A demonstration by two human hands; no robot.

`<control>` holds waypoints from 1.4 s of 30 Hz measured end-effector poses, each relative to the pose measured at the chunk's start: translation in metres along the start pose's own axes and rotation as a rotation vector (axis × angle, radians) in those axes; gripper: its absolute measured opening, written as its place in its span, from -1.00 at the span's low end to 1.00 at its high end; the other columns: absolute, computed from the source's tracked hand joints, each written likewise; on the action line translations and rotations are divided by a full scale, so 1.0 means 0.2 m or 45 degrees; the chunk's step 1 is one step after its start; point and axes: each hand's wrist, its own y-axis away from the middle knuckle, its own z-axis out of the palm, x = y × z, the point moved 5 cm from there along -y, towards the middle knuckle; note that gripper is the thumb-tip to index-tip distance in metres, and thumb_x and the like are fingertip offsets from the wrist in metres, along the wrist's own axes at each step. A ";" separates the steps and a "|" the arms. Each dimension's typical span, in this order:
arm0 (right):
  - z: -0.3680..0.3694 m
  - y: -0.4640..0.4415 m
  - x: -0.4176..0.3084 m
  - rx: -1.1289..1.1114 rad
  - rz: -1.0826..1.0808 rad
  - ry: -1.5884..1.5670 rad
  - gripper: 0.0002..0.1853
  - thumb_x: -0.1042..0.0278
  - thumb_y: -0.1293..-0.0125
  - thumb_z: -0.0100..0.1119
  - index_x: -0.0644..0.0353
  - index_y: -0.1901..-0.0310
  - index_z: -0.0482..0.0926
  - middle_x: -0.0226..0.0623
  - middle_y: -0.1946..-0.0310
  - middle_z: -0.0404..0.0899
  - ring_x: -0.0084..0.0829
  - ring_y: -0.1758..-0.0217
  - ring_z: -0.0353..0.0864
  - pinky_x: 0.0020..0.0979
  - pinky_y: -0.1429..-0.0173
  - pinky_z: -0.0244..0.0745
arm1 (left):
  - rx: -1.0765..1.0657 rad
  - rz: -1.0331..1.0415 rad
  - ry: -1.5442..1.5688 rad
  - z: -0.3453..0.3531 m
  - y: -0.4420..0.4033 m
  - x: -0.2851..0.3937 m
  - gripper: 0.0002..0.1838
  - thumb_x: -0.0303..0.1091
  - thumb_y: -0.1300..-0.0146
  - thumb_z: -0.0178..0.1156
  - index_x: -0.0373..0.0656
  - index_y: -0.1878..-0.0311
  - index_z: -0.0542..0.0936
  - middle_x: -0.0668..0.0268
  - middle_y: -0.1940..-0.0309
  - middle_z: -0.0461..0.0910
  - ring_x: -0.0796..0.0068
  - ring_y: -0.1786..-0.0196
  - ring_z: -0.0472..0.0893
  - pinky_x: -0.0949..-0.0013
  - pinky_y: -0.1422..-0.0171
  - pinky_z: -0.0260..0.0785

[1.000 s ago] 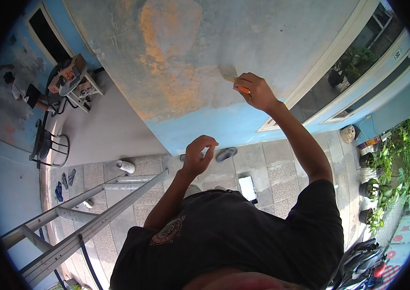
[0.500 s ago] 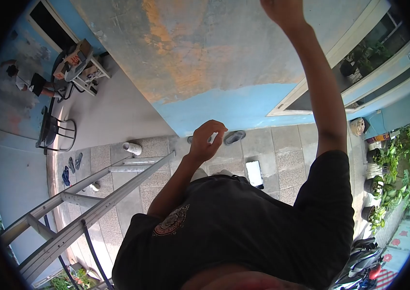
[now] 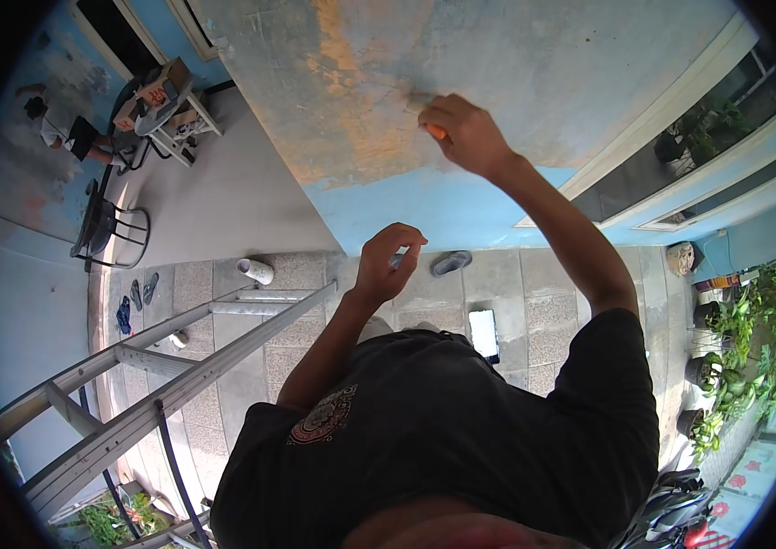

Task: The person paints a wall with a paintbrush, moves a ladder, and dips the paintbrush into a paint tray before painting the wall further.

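Observation:
My right hand (image 3: 470,137) is raised to the wall (image 3: 516,73), its fingers wrapped round the orange handle of a scraper (image 3: 437,132). The scraper's blade is blurred and mostly hidden beyond the knuckles, against the wall's patchy surface. Grey and orange-tan areas cover that wall, with light blue paint along its lower part. In front of my body hangs my left hand (image 3: 388,263), fingers loosely curved and a gap between thumb and forefinger. Nothing shows in it.
An aluminium ladder (image 3: 168,366) leans at my left. On the paved floor lie a white-screened device (image 3: 483,335), a slipper (image 3: 451,263) and a white container (image 3: 255,271). A chair (image 3: 109,224) and another person (image 3: 63,133) are at far left. Potted plants (image 3: 727,384) line the right.
My right hand has come down and to the left along the wall, from the top edge of the view, bringing the scraper into sight. The left hand has barely moved.

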 end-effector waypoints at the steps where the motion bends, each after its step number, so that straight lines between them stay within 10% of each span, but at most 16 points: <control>1: -0.15 -0.12 0.03 0.120 -0.026 0.012 -0.88 0.52 -0.23 0.37 0.13 0.20 0.68 -0.37 0.18 0.68 -0.25 0.11 0.68 -0.28 0.03 0.67 | 0.002 0.004 0.003 0.00 0.00 -0.01 -0.93 -0.57 -0.30 0.21 -0.26 0.18 0.62 0.13 0.22 0.71 0.18 0.19 0.69 0.23 0.05 0.54; 5: -0.65 -0.46 0.04 0.547 -0.318 0.319 -0.87 0.48 -0.29 0.46 0.11 0.14 0.74 -0.32 0.28 0.76 -0.32 0.28 0.76 -0.39 0.18 0.68 | -0.006 -0.005 0.016 0.00 0.01 -0.01 -0.93 -0.58 -0.29 0.22 -0.27 0.19 0.64 0.12 0.22 0.71 0.18 0.18 0.70 0.24 0.05 0.54; 7: -0.77 -0.58 -0.04 0.833 -0.477 0.308 -0.80 0.60 -0.21 0.45 0.26 0.13 0.71 -0.14 0.02 0.70 -0.09 0.03 0.72 -0.28 0.00 0.66 | -0.007 0.002 0.025 0.00 0.01 -0.02 -0.93 -0.59 -0.28 0.22 -0.26 0.19 0.64 0.12 0.22 0.71 0.18 0.18 0.70 0.24 0.05 0.54; 10: -0.47 -0.46 0.05 0.665 -0.361 0.424 -0.78 0.51 -0.18 0.47 0.02 0.15 0.71 -0.42 0.24 0.73 -0.37 0.24 0.72 -0.36 0.24 0.67 | -0.009 0.008 0.026 -0.02 0.01 -0.03 -0.92 -0.59 -0.28 0.21 -0.26 0.19 0.64 0.12 0.23 0.71 0.19 0.18 0.70 0.24 0.05 0.54; 13: -0.05 -0.17 0.00 0.435 -0.251 0.293 -0.73 0.54 -0.10 0.49 0.08 0.15 0.69 -0.26 -0.07 0.68 -0.20 -0.07 0.68 -0.30 0.03 0.73 | -0.007 0.002 0.016 -0.06 0.02 -0.03 -0.92 -0.58 -0.29 0.21 -0.26 0.18 0.64 0.13 0.23 0.70 0.20 0.19 0.70 0.25 0.05 0.54; 21: 0.75 0.53 -0.02 -0.321 0.344 -0.237 -0.87 0.49 -0.26 0.35 0.12 0.17 0.64 -0.34 0.15 0.63 -0.22 0.01 0.64 -0.22 0.04 0.68 | -0.022 -0.045 0.007 -0.13 0.04 -0.05 -0.91 -0.55 -0.33 0.19 -0.26 0.14 0.63 0.14 0.25 0.69 0.24 0.24 0.67 0.30 0.10 0.52; 32: -0.58 -0.17 0.07 0.553 -0.295 0.372 -0.82 0.55 -0.25 0.45 0.22 0.11 0.72 -0.20 0.04 0.73 -0.19 0.02 0.75 -0.31 -0.01 0.69 | -0.068 -0.001 0.073 -0.12 0.02 -0.10 -0.91 -0.56 -0.31 0.21 -0.25 0.15 0.65 0.16 0.25 0.69 0.25 0.24 0.67 0.28 0.11 0.52; 42: 0.26 0.64 0.18 0.254 0.173 0.216 -0.74 0.64 -0.12 0.44 0.18 0.14 0.71 -0.11 -0.16 0.65 -0.03 -0.25 0.63 -0.19 -0.16 0.71 | -0.126 -0.063 0.076 -0.12 0.04 -0.12 -0.91 -0.56 -0.32 0.21 -0.26 0.16 0.65 0.16 0.23 0.70 0.26 0.22 0.68 0.29 0.08 0.53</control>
